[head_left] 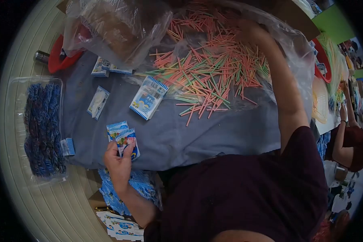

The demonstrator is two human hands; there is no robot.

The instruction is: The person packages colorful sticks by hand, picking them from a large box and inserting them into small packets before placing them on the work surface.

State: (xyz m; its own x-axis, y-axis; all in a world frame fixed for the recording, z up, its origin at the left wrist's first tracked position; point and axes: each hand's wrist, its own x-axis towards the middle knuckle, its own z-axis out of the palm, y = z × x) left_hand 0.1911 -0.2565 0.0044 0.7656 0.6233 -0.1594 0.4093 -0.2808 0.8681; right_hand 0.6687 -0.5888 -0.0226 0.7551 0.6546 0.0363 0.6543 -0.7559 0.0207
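My left hand (119, 163) pinches a small blue-and-white printed packet (126, 140) at the near edge of the grey cloth. A second packet (116, 128) lies partly under it. My right hand (248, 32) reaches to the far side of a heap of thin pink, green and yellow sticks (213, 68). It is dim there, and its fingers are hard to make out. A larger blue-and-white pack (149, 98) rests between the hands, left of the heap. Farther left lies a small striped packet (98, 103).
Clear plastic sheeting (117, 30) surrounds the heap. A clear tray (36, 80) holds dark blue packets at left, near a red basket (62, 58). Below the cloth are many blue packets (139, 185). Another person (347, 145) works at far right.
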